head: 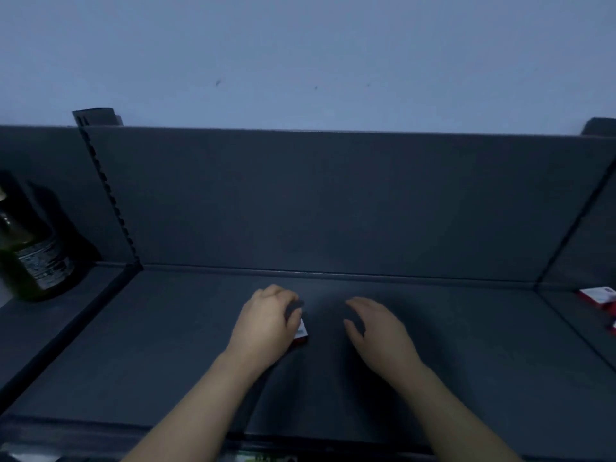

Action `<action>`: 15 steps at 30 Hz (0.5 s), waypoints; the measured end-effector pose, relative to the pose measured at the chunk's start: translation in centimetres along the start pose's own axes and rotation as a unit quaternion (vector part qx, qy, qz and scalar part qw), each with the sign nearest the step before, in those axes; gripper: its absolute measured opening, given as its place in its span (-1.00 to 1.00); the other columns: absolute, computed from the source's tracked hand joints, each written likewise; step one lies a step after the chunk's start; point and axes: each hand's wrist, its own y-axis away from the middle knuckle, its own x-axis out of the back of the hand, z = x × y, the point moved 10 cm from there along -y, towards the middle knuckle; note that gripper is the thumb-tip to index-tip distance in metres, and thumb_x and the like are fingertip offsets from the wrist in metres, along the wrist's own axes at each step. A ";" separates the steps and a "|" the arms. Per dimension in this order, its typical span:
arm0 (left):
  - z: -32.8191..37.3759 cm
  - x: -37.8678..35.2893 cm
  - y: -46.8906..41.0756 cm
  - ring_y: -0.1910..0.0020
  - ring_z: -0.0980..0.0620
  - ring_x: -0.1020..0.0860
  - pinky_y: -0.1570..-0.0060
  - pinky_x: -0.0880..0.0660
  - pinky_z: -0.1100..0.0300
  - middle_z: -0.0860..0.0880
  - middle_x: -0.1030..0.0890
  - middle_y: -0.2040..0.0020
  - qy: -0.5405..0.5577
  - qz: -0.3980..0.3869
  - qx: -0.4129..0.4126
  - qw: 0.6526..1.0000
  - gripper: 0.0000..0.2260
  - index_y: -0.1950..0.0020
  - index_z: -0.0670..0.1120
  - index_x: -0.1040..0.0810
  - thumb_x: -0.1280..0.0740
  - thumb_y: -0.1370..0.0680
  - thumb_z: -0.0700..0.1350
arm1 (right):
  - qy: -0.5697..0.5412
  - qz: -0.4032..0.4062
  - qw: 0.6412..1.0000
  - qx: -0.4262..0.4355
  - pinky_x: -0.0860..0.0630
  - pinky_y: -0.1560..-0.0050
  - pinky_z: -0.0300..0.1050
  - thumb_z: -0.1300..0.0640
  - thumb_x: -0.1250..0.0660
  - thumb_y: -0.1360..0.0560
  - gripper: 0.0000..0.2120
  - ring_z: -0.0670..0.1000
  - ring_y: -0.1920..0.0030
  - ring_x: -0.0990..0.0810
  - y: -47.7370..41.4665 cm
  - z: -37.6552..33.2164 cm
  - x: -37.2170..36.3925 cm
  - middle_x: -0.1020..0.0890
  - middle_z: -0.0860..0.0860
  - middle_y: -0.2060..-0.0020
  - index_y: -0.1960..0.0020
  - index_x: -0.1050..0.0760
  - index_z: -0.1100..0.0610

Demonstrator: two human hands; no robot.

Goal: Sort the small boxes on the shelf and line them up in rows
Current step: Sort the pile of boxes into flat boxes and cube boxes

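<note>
On dark grey metal shelf (466,361), mid-deck, L hand (266,323) is gripping & curling over small red-and-white cardboard box (301,334). R hand (376,331) is hovering just beside, relaxed & spread, holding nothing. Farther R, more red-and-white boxes (598,295) are lying; far L, dark green bottle (30,255) is standing.

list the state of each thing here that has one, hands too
left hand: fingers curled, grips the small box
small box: on the shelf, mostly hidden by the left hand
right hand: open, fingers relaxed, holds nothing
green bottle: standing in the left bay, partly cut off by the frame
red and white boxes: lying in the right bay, untouched
</note>
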 end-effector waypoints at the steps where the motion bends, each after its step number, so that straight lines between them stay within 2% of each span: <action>1: 1.1 0.0 -0.1 -0.11 -0.01 -0.47 -0.08 -0.38 0.20 0.03 -0.55 -0.15 -0.004 0.002 -0.013 1.000 -0.76 -0.21 -0.02 -0.56 -0.26 -0.57 -0.04 | 0.007 0.009 1.000 -0.008 -0.16 -0.33 -0.35 0.04 -0.20 -0.59 -0.60 -0.07 -0.36 -0.38 0.6 0.7 0.9 -0.44 -0.02 -0.37 -0.40 -0.37 0.11; 5: 5.2 -0.5 -0.4 -0.08 -0.05 -0.50 -0.05 -0.38 0.16 0.01 -0.58 -0.13 -0.017 0.013 -0.056 0.998 -0.76 -0.19 -0.04 -0.57 -0.26 -0.57 -0.03 | 0.026 0.053 0.997 -0.051 -0.24 -0.34 -0.25 0.06 -0.21 -0.58 -0.61 -0.02 -0.34 -0.42 3.1 3.8 4.9 -0.48 0.02 -0.34 -0.38 -0.40 0.14; 10: 12.0 -2.8 -0.2 -0.08 -0.08 -0.52 -0.06 -0.41 0.14 -0.01 -0.60 -0.13 -0.009 0.008 -0.113 0.994 -0.74 -0.19 -0.05 -0.58 -0.27 -0.55 -0.03 | 0.052 0.093 0.989 -0.106 -0.22 -0.33 -0.28 0.02 -0.19 -0.59 -0.59 -0.05 -0.36 -0.39 7.7 8.7 10.3 -0.45 -0.02 -0.35 -0.41 -0.36 0.09; 15: 20.0 -6.2 0.7 -0.07 -0.05 -0.53 -0.09 -0.41 0.12 0.00 -0.61 -0.12 0.007 0.000 -0.156 0.988 -0.74 -0.19 -0.06 -0.59 -0.28 -0.55 -0.03 | 0.072 0.115 0.979 -0.153 -0.28 -0.31 -0.25 0.04 -0.21 -0.58 -0.60 -0.04 -0.35 -0.42 12.8 14.6 16.0 -0.48 -0.02 -0.34 -0.39 -0.39 0.11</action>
